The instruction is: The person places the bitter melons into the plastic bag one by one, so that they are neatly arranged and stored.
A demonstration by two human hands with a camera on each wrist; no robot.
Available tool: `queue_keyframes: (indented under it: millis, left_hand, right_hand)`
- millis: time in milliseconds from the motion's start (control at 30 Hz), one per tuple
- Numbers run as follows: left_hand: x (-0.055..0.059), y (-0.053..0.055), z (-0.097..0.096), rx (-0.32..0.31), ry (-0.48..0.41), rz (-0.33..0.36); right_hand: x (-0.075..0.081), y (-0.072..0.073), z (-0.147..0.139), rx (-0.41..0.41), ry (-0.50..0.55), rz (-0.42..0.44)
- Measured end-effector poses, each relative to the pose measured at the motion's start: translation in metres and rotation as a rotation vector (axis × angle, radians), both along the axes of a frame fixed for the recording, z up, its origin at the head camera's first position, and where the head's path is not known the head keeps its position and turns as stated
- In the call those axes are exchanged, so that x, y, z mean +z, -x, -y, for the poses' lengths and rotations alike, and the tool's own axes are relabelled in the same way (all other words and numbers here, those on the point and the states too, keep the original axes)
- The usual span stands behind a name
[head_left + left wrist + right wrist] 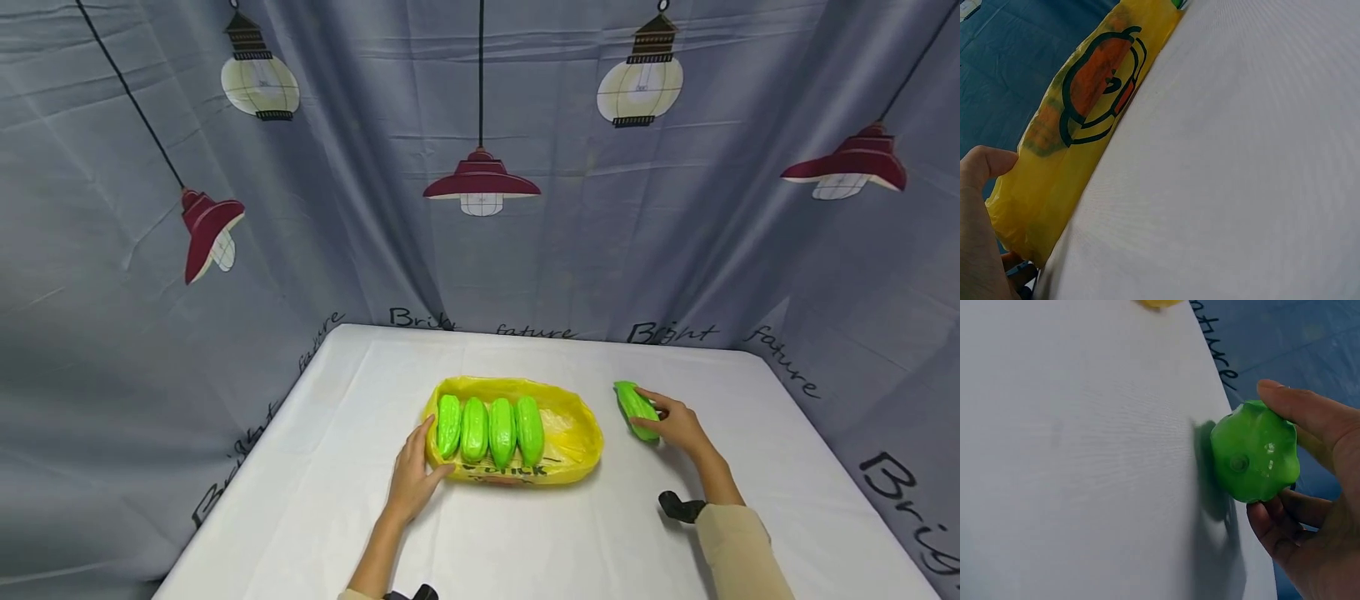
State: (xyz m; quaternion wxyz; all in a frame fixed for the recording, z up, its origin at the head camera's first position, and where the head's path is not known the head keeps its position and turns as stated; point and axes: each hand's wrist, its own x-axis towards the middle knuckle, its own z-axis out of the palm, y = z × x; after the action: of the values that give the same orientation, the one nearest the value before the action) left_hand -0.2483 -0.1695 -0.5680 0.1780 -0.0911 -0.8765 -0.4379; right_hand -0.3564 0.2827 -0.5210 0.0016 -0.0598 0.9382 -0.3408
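A yellow plastic bag (573, 425), spread open like a shallow tray, stands mid-table. Inside its left half, several bright green ridged gourds (474, 429) lie side by side. My left hand (412, 475) holds the bag's left end, thumb on the near side and fingers along the left rim. In the left wrist view the bag's side (1035, 200) carries a printed cartoon face, and the thumb presses its edge. To the right of the bag, my right hand (678, 425) grips another green gourd (1254, 453) between thumb and fingers, close over the table.
A white cloth covers the table (525, 542). Behind and beside it hangs a grey-blue curtain (570, 250) printed with lamps and lettering. A black wrist device (681, 507) sits on the right wrist, below a beige sleeve (742, 550).
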Motion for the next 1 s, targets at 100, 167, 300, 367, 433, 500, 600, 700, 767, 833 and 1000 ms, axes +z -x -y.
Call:
queue_keyframes:
  millis: [100,167,300,367,433,500,600,700,767,833,1000]
  left_hand:
    - [-0.001,0.000,-0.002,-0.005,0.002,0.014]
    - [-0.001,0.000,-0.003,-0.001,0.014,0.015]
    - [0.001,0.003,-0.003,0.003,0.020,0.003]
    - [0.002,0.005,-0.004,0.001,0.023,0.003]
    - [0.003,0.006,-0.004,-0.005,0.020,0.009]
    - [0.004,0.007,-0.004,-0.009,0.024,0.016]
    - [0.004,0.007,-0.003,-0.011,0.032,0.023]
    - [0.004,0.006,-0.002,-0.003,0.025,0.012]
    - [0.003,0.006,-0.001,0.002,0.022,0.008]
    - [0.003,0.005,-0.001,0.003,0.017,0.009]
    - [0.000,0.002,-0.001,0.009,0.020,0.020]
  right_hand:
    - [-0.001,-0.013,-0.002,-0.020,0.026,-0.012]
    - [0.000,-0.020,-0.001,-0.026,0.041,-0.021]
    - [0.002,-0.032,0.005,-0.041,0.057,-0.050]
    - [0.004,-0.038,0.008,-0.058,0.049,-0.070]
    - [0.007,-0.044,0.011,-0.079,0.048,-0.095]
    - [0.010,-0.050,0.014,-0.100,0.053,-0.122]
    - [0.008,-0.053,0.019,-0.138,0.082,-0.179]
    - [-0.009,-0.043,0.022,-0.178,0.109,-0.276]
    - [-0.022,-0.034,0.025,-0.191,0.143,-0.326]
    - [-0.030,-0.027,0.032,-0.187,0.174,-0.386]
    - [-0.001,-0.046,0.070,-0.170,0.244,-0.383]
